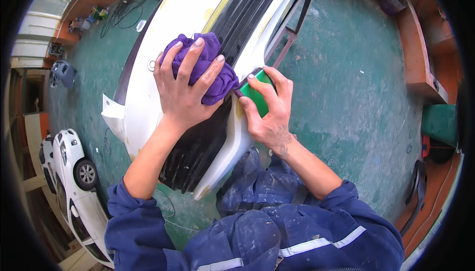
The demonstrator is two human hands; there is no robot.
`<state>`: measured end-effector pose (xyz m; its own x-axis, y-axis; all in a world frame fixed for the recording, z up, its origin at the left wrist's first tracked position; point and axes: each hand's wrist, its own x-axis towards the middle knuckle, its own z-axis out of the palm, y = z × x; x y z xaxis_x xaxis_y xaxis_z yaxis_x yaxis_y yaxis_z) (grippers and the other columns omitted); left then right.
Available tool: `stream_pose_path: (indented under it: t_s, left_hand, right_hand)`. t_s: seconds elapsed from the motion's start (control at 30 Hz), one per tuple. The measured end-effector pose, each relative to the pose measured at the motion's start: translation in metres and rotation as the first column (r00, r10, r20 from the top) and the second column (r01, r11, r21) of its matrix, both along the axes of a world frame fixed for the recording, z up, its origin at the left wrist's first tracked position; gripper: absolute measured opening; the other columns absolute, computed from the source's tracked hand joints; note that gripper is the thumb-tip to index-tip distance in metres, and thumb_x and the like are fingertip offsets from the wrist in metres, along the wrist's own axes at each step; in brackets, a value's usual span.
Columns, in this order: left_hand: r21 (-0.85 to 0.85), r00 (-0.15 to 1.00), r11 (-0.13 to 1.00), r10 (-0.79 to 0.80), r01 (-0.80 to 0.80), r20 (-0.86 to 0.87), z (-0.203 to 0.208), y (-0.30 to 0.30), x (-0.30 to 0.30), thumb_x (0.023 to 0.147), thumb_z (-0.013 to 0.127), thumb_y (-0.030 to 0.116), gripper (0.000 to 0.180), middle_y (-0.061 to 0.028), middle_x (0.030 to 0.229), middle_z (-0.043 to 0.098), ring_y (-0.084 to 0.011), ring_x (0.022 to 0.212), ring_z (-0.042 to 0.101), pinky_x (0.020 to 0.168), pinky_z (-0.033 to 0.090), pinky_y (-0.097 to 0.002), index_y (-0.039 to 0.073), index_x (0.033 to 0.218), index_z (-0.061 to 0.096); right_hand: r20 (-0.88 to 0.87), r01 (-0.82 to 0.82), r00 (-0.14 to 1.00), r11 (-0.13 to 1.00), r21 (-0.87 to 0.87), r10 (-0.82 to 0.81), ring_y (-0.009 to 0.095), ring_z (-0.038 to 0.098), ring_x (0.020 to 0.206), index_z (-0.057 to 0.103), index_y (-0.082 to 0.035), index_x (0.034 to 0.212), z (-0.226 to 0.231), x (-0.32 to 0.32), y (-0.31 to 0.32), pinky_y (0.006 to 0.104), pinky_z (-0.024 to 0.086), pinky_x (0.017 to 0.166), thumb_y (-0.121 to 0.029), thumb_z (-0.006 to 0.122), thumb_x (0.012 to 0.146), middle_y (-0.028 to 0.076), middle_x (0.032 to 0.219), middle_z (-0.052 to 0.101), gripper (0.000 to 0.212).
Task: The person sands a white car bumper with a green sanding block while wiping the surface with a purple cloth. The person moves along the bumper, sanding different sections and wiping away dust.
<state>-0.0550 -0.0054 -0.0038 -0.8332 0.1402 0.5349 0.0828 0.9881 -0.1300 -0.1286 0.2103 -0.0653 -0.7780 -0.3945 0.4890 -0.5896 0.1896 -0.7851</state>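
Beneath my hands lies a white car bumper (148,85) with a black slatted grille (190,152) along its middle and yellowish patches on its paint. A crumpled purple cloth (217,80) is bunched under my left hand (184,90), whose fingers press over it against the bumper. My right hand (269,105) grips a green sanding block (257,93) with a dark edge, thumb and fingers on its sides. The block rests on the bumper's right edge beside the cloth. Its underside is hidden.
The bumper sits on a metal stand (287,43), partly visible at right. White cars (74,187) stand at lower left. Coiled black cables (123,11) lie on the green floor (346,83) at far left. A green bin (439,125) and an orange-brown bench (420,56) line the right side.
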Motion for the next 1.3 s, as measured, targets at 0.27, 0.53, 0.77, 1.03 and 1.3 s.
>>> stream_pose_path:
  t_s: [0.27, 0.53, 0.77, 1.03, 1.3]
  left_hand:
    - [0.020, 0.999, 1.000, -0.002, 0.003, -0.034, 0.001, 0.003, -0.005, 0.082, 0.086, 0.038, 0.066, -0.0157, 0.169, 0.049, -0.0446, 0.150, 0.045, 0.122, 0.035, -0.0612, 0.023, 0.145, 0.073]
    - [0.006, 0.999, 1.000, -0.014, 0.014, -0.045, 0.003, 0.002, -0.003, 0.080, 0.088, 0.038, 0.071, -0.0162, 0.168, 0.050, -0.0445, 0.149, 0.046, 0.122, 0.037, -0.0584, 0.023, 0.147, 0.071]
    - [0.046, 0.999, 0.999, -0.011, 0.012, -0.034, 0.002, 0.002, -0.002, 0.078, 0.090, 0.032, 0.072, -0.0172, 0.167, 0.051, -0.0451, 0.148, 0.047, 0.122, 0.038, -0.0556, 0.022, 0.147, 0.070]
    - [0.051, 0.999, 0.999, -0.002, 0.004, -0.037, -0.003, 0.002, 0.000, 0.078, 0.089, 0.034, 0.070, -0.0163, 0.168, 0.051, -0.0445, 0.149, 0.046, 0.122, 0.037, -0.0566, 0.023, 0.146, 0.071]
    - [0.044, 0.999, 0.999, 0.000, 0.002, -0.050, -0.002, 0.002, 0.000, 0.079, 0.088, 0.036, 0.068, -0.0142, 0.167, 0.053, -0.0432, 0.146, 0.049, 0.122, 0.038, -0.0560, 0.023, 0.144, 0.073]
  right_hand:
    - [0.018, -0.127, 0.992, 0.989, -0.070, 0.128, 0.045, 0.063, 0.119, 0.077, -0.004, 0.133, -0.010, 0.017, 0.020, 0.0536, 0.051, 0.107, -0.013, 0.093, 0.079, 0.027, 0.150, 0.064, 0.056]
    - [0.051, -0.221, 0.973, 0.972, -0.077, 0.225, 0.046, 0.064, 0.120, 0.078, -0.002, 0.133, -0.007, 0.027, 0.036, 0.0541, 0.051, 0.108, -0.015, 0.095, 0.077, 0.027, 0.149, 0.066, 0.060]
    - [0.096, -0.263, 0.959, 0.963, -0.061, 0.268, 0.044, 0.063, 0.121, 0.079, -0.002, 0.135, -0.014, 0.042, 0.054, 0.0545, 0.052, 0.106, -0.019, 0.097, 0.075, 0.025, 0.151, 0.066, 0.064]
    - [0.081, -0.138, 0.987, 0.990, -0.032, 0.140, 0.043, 0.060, 0.119, 0.077, -0.002, 0.137, -0.019, 0.025, 0.034, 0.0529, 0.049, 0.107, -0.012, 0.088, 0.081, 0.025, 0.150, 0.064, 0.057]
    - [0.031, -0.038, 0.999, 0.999, -0.009, 0.038, 0.045, 0.058, 0.121, 0.076, -0.003, 0.133, -0.012, 0.013, 0.015, 0.0527, 0.046, 0.111, -0.012, 0.088, 0.086, 0.026, 0.151, 0.061, 0.050]
